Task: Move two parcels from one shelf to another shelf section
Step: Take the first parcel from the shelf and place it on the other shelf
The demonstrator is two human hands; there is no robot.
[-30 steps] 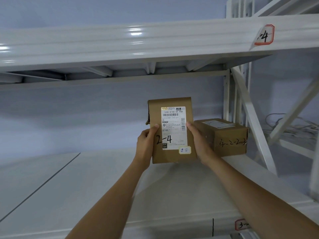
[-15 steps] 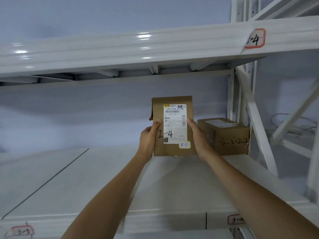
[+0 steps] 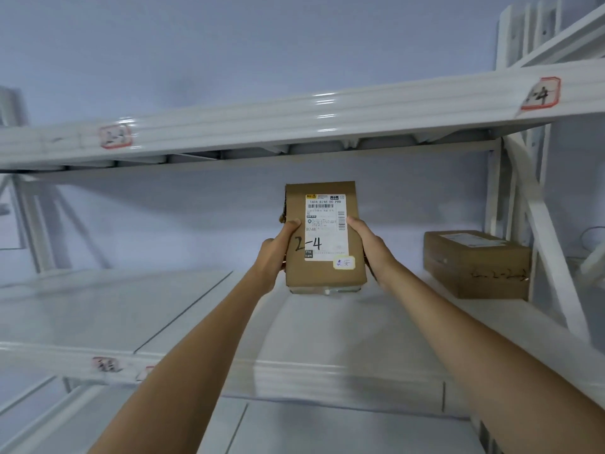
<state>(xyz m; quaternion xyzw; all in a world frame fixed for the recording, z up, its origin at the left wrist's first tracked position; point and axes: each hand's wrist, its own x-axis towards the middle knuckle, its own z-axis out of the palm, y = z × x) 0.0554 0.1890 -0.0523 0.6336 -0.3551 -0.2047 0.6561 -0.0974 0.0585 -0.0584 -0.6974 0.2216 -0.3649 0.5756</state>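
A person's two bare forearms reach forward and up from the bottom of the view toward white metal shelving set against a pale blue-grey wall. Between the hands is a small brown cardboard parcel, held upright with its long side vertical and its face toward the camera. It sits above the middle shelf rather than resting on it; a narrow gap shows under its lower edge.

The left hand grips the parcel's left edge, its thumb lying on the front face and the other fingers hidden behind the box. The right hand grips the right edge the same way, thumb at the front. Both sets of fingers are closed around the parcel.

A white shipping label with a barcode covers much of the parcel's front. "2-4" is handwritten in black across the label's lower left, and a small pale sticker sits at the label's lower right corner.

Well to the right, a second brown parcel lies flat on the same shelf, close to a white upright post, with handwriting on its front side too blurred to read.

Above, the upper shelf beam carries two red-bordered tags: one at the left, one at the far right that ends in "4"
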